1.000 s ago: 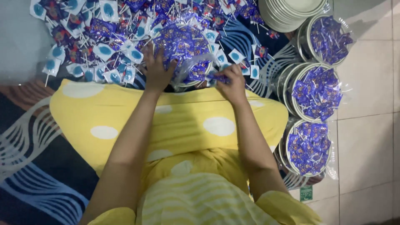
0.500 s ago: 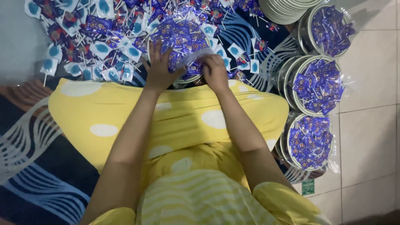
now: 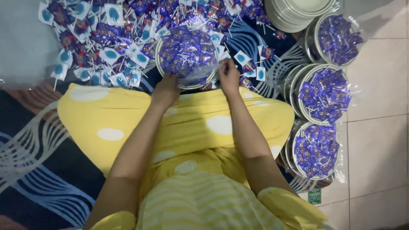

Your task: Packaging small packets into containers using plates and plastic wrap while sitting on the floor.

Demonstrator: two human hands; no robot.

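My left hand (image 3: 165, 90) grips the near rim of the plate (image 3: 186, 55), upper centre of frame, heaped with purple candies (image 3: 187, 49). My right hand (image 3: 228, 76) pinches the clear wrap (image 3: 203, 73) at its right edge. I judge it best to pull the wrap taut and keep the plate level.

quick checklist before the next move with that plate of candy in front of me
1. Left hand on the near rim of the plate: ok.
2. Right hand gripping the clear wrap at the plate's edge: ok.
3. Candy piled inside the rim, none spilling over: ok.
4. Wrap fully closed around the plate: cannot tell, it is blurred.
5. Plate resting flat on the rug: cannot tell, loose lollipops crowd around it.
6. Wrapped plates stacked at the right, apart from the hands: ok.
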